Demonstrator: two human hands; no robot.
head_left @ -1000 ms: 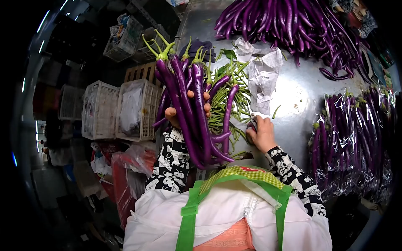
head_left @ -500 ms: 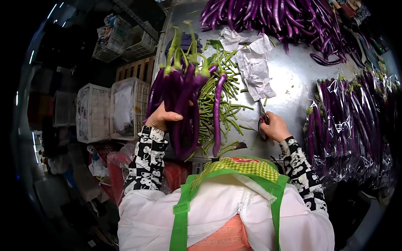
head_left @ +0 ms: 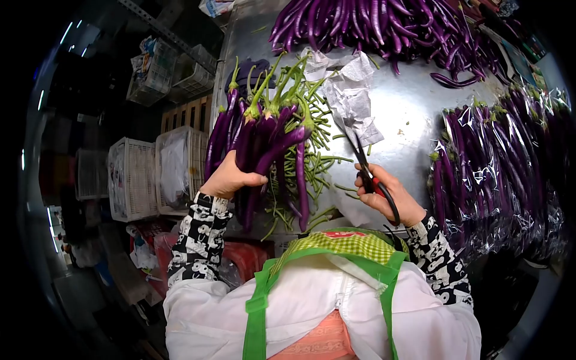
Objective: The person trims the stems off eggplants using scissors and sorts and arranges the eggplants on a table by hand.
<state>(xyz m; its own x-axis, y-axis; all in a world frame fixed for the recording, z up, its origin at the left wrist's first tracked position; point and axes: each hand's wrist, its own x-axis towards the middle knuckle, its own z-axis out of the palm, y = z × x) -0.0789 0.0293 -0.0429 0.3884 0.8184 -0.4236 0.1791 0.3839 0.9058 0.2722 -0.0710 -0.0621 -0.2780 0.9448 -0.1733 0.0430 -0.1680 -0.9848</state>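
My left hand (head_left: 231, 178) is closed around a bunch of long purple eggplants (head_left: 258, 141), their green stems pointing away from me. Part of the hand is hidden behind the bunch. In my right hand (head_left: 393, 195) is a pair of scissors (head_left: 377, 186) with black and red handles. Its blades are parted and point away from me and a little left, apart from the stems. Cut green stem pieces (head_left: 318, 168) are heaped on the table beside and under the bunch. Crumpled printed paper (head_left: 355, 99) lies just beyond the scissors' tips.
A large pile of loose eggplants (head_left: 366, 24) covers the table's far side. Bagged eggplants (head_left: 492, 162) in clear plastic stand to the right. White plastic crates (head_left: 133, 180) are left of the metal table (head_left: 408, 108). A dark cloth (head_left: 252, 75) lies behind the bunch.
The scissors have been raised and turned in my right hand, their blades now parted. The bunch in my left hand has tilted, stems leaning right. The whole view has shifted slightly.
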